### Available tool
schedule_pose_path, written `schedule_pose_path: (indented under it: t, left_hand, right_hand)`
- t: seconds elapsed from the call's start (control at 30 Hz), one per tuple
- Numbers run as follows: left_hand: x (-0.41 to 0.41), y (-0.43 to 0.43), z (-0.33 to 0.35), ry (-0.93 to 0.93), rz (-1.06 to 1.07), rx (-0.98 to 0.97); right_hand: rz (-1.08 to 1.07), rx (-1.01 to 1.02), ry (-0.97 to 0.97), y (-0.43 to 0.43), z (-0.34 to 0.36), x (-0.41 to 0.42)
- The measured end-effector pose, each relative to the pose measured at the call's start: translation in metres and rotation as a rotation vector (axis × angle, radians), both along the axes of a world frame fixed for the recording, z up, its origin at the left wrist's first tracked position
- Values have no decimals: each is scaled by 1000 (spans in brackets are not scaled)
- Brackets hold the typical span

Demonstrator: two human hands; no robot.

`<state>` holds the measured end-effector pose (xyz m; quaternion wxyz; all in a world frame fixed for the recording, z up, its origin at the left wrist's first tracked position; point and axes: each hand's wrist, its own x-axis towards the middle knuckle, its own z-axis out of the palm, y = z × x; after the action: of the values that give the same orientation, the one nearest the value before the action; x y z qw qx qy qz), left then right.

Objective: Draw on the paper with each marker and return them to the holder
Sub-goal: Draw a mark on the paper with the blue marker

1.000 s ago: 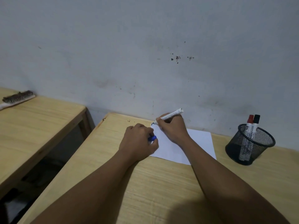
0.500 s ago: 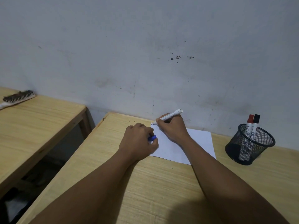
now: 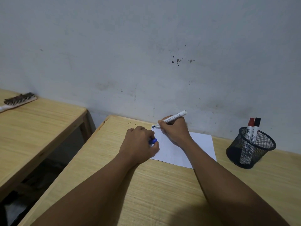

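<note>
- Head view: your right hand (image 3: 175,132) pinches the marker (image 3: 172,119) in a writing grip, tip down on the far left corner of the paper (image 3: 200,144), where a short dark mark (image 3: 153,127) shows.
- The marker's long axis slopes from that tip up and to the right, with its tail end toward the wall.
- Your left hand (image 3: 140,144) is curled shut on the blue cap (image 3: 153,141) and rests on the bench (image 3: 114,160) at the paper's left edge, just beside the right hand.
- The paper lies flat between your hands and the holder (image 3: 250,148).
- The holder, a black mesh cup, stands well to the right of both hands, near the wall. A red marker (image 3: 250,128) and a black marker (image 3: 256,129) stand in it, caps up.
- I judge the coming move to be capping: the cap sits just below and left of the tip, so tip and cap need only a short swing to line up.
- For the return, your right hand is the nearer one to the holder; the marker must then turn near upright to drop in beside the other two.
- A brush (image 3: 19,100) lies on the other bench at far left, out of play.
</note>
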<state>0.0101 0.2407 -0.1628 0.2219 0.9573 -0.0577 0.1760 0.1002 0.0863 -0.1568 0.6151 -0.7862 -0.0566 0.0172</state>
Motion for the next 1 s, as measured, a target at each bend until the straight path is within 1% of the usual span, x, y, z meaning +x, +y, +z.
schedule_pose_path:
  t: [0.13, 0.3, 0.4, 0.47, 0.6, 0.7, 0.8, 0.9, 1.0]
  left_hand:
    - [0, 0, 0, 0, -3, 8]
    - [-9, -4, 9, -42, -11, -6]
    - [-16, -9, 17, -58, 11, 48]
    - [-21, -17, 30, -105, 6, 12]
    - [-33, -51, 77, -203, -72, -110]
    - [-43, -80, 108, -269, -109, -256]
    - [-57, -107, 131, -256, -155, -405]
    - [-70, -131, 148, -252, -218, -414]
    - [-82, -150, 162, -269, -294, -370]
  right_hand:
    - [-72, 200, 21, -5, 19, -5]
    - [-73, 270, -55, -25, 53, -30]
    - [-29, 251, -77, -48, 75, -51]
    - [6, 238, -72, -66, 90, -66]
    - [25, 206, -128, -100, 125, -99]
    - [-13, 210, -184, -121, 149, -125]
    - [-55, 197, -217, -141, 165, -148]
    - [-66, 160, -242, -160, 175, -166]
    - [-12, 114, -238, -178, 183, -182]
